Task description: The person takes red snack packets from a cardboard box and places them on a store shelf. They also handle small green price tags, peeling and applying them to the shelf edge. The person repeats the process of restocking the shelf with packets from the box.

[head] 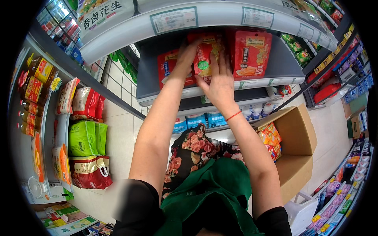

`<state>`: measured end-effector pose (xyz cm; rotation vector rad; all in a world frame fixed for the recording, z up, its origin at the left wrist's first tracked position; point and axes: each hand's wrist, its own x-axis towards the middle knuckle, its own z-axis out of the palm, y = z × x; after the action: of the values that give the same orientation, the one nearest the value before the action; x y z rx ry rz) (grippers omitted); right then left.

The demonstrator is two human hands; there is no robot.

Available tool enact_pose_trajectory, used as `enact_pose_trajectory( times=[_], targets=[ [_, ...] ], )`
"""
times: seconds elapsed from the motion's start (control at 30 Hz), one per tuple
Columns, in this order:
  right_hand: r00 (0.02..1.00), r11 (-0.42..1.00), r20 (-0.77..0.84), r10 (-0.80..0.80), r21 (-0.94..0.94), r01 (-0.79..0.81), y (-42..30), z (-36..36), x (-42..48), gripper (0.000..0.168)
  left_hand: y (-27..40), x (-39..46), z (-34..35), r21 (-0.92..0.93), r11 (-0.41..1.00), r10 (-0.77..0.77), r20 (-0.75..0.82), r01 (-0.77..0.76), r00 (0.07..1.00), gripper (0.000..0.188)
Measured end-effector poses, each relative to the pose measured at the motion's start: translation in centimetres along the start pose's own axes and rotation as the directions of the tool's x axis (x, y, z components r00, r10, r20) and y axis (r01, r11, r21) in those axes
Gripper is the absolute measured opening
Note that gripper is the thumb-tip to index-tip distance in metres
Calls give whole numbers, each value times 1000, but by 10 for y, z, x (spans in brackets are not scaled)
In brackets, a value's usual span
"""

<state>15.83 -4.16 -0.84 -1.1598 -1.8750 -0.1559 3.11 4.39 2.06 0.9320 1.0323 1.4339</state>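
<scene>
Both hands reach onto a dark grey metal shelf under a higher shelf. Several red food packets stand there. The middle red packet is between my hands. My left hand lies along its left side, its fingertips bent over the packet's upper part and partly hidden. My right hand rests with spread fingers on its front and right edge. A red packet with a blue label stands to the left, partly behind my left hand. Another red packet stands upright to the right, touched by neither hand.
The upper shelf's edge with price tags overhangs my hands. Blue packets stand on a low shelf. At the right, an open cardboard box holds orange and red packets, beside a white plastic container. Rice bags stand at the left.
</scene>
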Motion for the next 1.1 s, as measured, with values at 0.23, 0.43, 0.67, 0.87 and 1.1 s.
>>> enact_pose_trajectory(
  times=[0.23,0.43,0.67,0.87,1.1],
  targets=[
    [999,998,33,-12,-68,14,-8,-1,-11,68,-18,-7,-2,457,835,387,-96,-305,917,73],
    [998,999,56,-34,42,32,-16,-17,-26,59,-26,-50,0,620,725,413,-40,-301,910,68],
    [997,999,67,-24,40,21,-32,-46,-42,57,-23,-118,6,545,743,421,71,-389,904,64],
    [997,1000,69,-16,14,15,-35,-65,-60,55,-25,-157,18,610,676,433,125,-413,893,61],
    [998,1000,57,27,1,-27,-21,-76,-72,52,-34,-172,37,542,695,393,265,-473,881,47]
  ],
)
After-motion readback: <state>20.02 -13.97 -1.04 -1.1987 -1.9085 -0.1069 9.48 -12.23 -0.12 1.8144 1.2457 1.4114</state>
